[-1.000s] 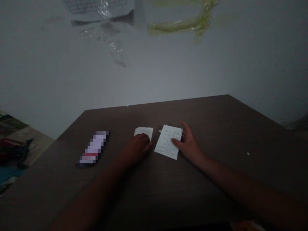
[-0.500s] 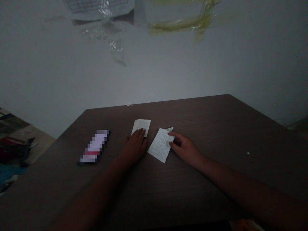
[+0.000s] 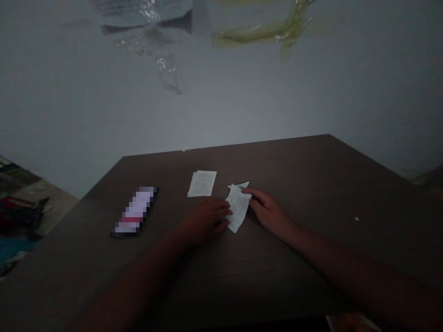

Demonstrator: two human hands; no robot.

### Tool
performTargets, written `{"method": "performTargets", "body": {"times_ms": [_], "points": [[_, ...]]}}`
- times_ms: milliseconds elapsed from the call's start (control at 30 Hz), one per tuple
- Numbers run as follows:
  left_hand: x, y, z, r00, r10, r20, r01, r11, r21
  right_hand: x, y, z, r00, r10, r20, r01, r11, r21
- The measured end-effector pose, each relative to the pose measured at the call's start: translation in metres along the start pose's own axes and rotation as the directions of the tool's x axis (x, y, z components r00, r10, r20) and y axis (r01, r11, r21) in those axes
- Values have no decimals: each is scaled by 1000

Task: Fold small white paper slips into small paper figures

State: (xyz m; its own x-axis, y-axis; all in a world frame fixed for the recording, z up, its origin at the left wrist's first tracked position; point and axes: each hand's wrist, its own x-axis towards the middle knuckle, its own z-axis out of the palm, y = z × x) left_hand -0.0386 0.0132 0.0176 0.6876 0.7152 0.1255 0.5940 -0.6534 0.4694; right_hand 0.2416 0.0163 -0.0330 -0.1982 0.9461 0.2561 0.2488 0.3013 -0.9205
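A white printed paper slip lies on the dark wooden table between my two hands. My left hand has its fingers on the slip's left edge, curled over it. From the right, my right hand pinches the slip's upper right corner. A small stack of folded white slips rests flat just behind my left hand, untouched. A small torn scrap peeks out behind the held slip.
A phone with a lit, blurred screen lies to the left on the table. The table's back edge meets a pale wall with taped plastic. Clutter sits on the floor at far left.
My left hand left the folded stack and moved right onto the printed slip. The slip has been drawn in and looks narrower, partly folded. My right hand stayed at its corner.
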Motion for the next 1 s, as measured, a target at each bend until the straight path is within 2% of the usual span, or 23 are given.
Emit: {"method": "performTargets", "body": {"times_ms": [200, 333, 467, 567, 633, 800, 1000], "points": [[2, 11, -9, 991, -112, 71, 120, 985, -121, -4, -15, 1, 989, -77, -127, 92, 989, 117], [3, 12, -8, 994, -53, 94, 66, 988, -138, -4, -18, -1, 985, -131, -111, 141, 987, 81], [2, 7, -2, 999, 3, 38, 0, 996, -91, -5, -24, -8, 976, -216, 26, 217, 973, -73], [1, 1, 3, 1000, 0, -9, -1, 999, -55, -6, -28, -11, 936, -311, 167, 332, 936, -120], [1, -6, 7, 1000, -5, -19, 4, 1000, -29, -6, -27, -10, 906, -366, 213, 397, 909, -127], [2, -18, 14, 999, -43, -29, 45, 998, 41, -3, -13, -4, 878, -431, 209, 467, 867, -175], [4, -15, 13, 993, -112, -33, 116, 977, 179, 2, -5, -6, 852, -469, 232, 515, 831, -210]]}}
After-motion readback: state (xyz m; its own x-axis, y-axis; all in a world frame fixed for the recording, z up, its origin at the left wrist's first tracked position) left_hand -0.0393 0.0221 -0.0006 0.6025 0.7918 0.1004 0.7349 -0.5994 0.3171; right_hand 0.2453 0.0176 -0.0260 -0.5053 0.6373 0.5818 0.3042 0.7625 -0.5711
